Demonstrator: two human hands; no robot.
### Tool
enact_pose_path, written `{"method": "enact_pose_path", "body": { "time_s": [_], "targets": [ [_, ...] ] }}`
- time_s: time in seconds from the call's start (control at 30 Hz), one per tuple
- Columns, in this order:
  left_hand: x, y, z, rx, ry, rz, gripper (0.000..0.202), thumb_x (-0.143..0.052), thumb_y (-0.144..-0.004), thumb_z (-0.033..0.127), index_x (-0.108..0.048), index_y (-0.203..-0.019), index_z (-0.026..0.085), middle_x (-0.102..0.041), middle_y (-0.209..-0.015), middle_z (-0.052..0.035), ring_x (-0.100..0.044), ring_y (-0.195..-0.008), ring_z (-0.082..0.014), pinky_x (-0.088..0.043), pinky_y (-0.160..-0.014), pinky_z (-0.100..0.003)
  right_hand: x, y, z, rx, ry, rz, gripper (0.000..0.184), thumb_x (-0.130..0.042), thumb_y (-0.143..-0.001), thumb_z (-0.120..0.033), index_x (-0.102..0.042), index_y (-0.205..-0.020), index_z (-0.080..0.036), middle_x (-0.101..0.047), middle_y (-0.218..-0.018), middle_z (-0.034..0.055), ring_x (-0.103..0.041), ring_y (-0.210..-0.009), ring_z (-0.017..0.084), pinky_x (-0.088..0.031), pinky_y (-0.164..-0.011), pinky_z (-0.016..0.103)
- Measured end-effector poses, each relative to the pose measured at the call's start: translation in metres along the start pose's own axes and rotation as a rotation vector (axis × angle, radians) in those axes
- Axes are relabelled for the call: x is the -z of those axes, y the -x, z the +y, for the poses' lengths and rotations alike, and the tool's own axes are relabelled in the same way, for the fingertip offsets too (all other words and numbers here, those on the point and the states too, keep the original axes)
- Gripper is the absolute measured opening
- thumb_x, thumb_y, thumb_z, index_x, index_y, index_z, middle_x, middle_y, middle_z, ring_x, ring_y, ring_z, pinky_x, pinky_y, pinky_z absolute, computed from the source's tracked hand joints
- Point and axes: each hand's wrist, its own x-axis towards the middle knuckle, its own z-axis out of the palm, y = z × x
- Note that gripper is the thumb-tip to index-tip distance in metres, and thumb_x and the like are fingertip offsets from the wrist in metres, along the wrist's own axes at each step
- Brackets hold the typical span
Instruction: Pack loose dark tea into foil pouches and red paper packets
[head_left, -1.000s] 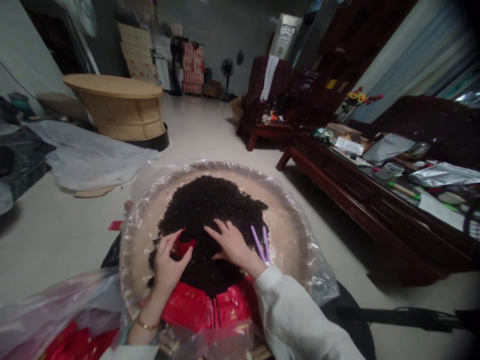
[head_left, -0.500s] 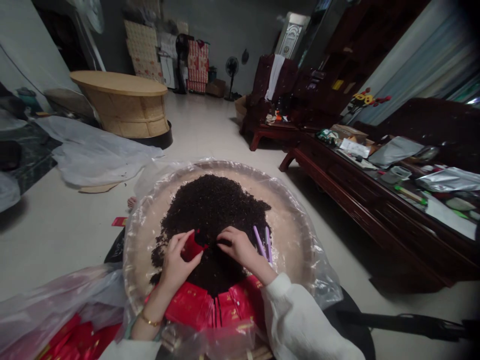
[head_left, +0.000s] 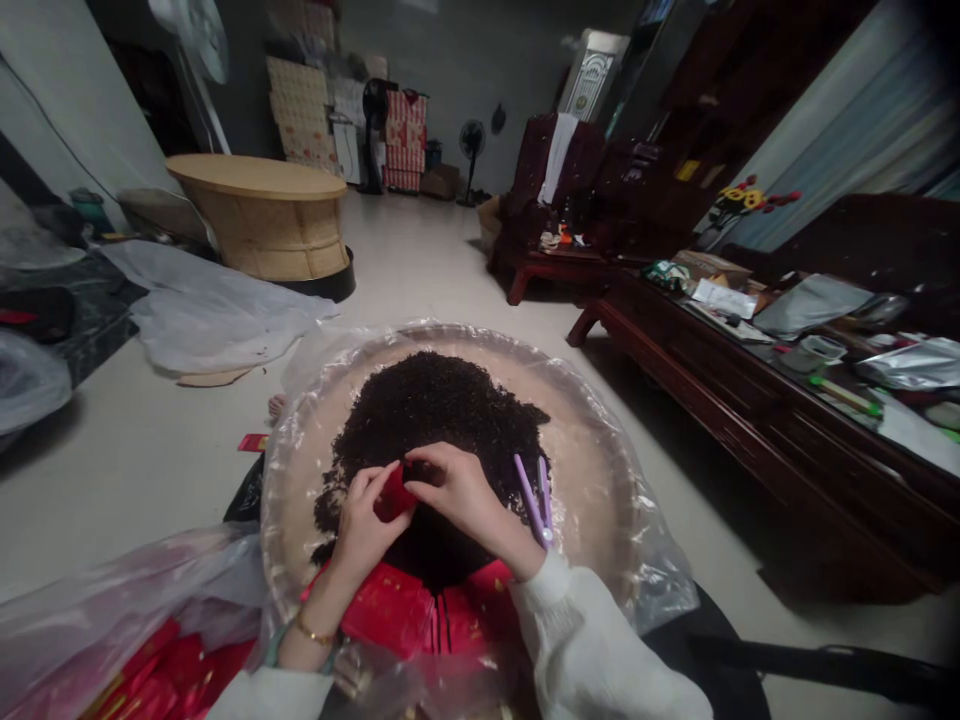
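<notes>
My left hand (head_left: 373, 512) holds a small red pouch (head_left: 394, 494) between thumb and fingers. At the pouch's upper edge is my right hand (head_left: 455, 490), its thumb and fingers pinched together; what they hold, if anything, is hidden. Both hands are above a pile of dark loose tea leaves (head_left: 435, 400), spread in a wide round tray (head_left: 600, 460) lined with clear plastic. Several flat red pouches (head_left: 390, 610) lie at the tray's near edge, under my forearms. Right of my right hand rests a purple flat-iron-shaped tool (head_left: 534, 500), its two arms apart.
A clear plastic bag (head_left: 202, 570) of red pouches (head_left: 172, 670) stands at the near left. To the right runs a long dark wooden table (head_left: 705, 400) bearing clutter. A round woven stand (head_left: 262, 225) and a plastic sheet (head_left: 217, 300) are at the far left.
My right hand has moved left from above the tea leaves to the red pouch's upper edge. The left hand still holds the pouch. The whole view has shifted slightly.
</notes>
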Motion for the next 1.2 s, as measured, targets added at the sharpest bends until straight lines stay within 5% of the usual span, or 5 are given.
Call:
{"method": "enact_pose_path", "body": {
  "time_s": [0.3,0.47,0.8,1.0,1.2],
  "targets": [
    [-0.001,0.001,-0.001,0.053,0.02,0.015,0.052,-0.068,-0.071,0.033,-0.059,-0.12,0.021,-0.058,-0.099,-0.0047,-0.053,-0.064,-0.0122,-0.052,-0.066,-0.03,-0.012,0.018,0.009,0.031,0.293,-0.025,0.025,-0.072,-0.078,-0.035,-0.07,-0.1,-0.022,-0.063,-0.105,0.0097,-0.057,-0.099,0.024,-0.05,-0.084,0.037],
    [0.002,-0.001,0.003,0.09,0.092,0.031,0.055,-0.074,-0.066,0.039,-0.062,-0.116,0.021,-0.065,-0.106,-0.0091,-0.062,-0.097,-0.0254,-0.052,-0.084,-0.04,-0.009,0.012,0.017,0.013,0.162,-0.037,0.013,-0.058,-0.088,-0.02,-0.066,-0.079,-0.018,-0.062,-0.083,0.0037,-0.058,-0.076,0.014,-0.047,-0.07,0.025],
    [0.008,-0.005,0.019,0.435,0.542,-0.496,0.048,-0.075,-0.061,0.034,-0.067,-0.104,0.014,-0.075,-0.099,-0.0074,-0.07,-0.09,-0.0254,-0.055,-0.085,-0.042,0.012,0.014,0.034,-0.148,-0.257,-0.125,0.019,-0.059,-0.086,-0.032,-0.068,-0.082,-0.016,-0.066,-0.073,0.0006,-0.06,-0.067,0.013,-0.048,-0.063,0.023],
    [0.007,-0.004,0.018,0.414,0.509,-0.505,0.05,-0.076,-0.058,0.03,-0.067,-0.106,0.015,-0.075,-0.102,-0.0057,-0.069,-0.092,-0.0249,-0.054,-0.087,-0.041,0.017,0.013,0.035,-0.078,-0.093,-0.075,0.026,-0.06,-0.087,-0.037,-0.069,-0.074,-0.016,-0.063,-0.07,0.0004,-0.057,-0.065,0.012,-0.042,-0.06,0.021],
    [0.006,-0.003,0.019,0.342,0.38,-0.502,0.045,-0.075,-0.058,0.022,-0.069,-0.102,0.015,-0.075,-0.097,-0.0044,-0.068,-0.087,-0.0233,-0.053,-0.083,-0.035,0.024,0.011,0.031,-0.081,-0.051,-0.292,0.018,-0.073,-0.078,-0.033,-0.073,-0.074,-0.016,-0.063,-0.068,-0.0023,-0.056,-0.063,0.011,-0.038,-0.059,0.02]
  ]
}}
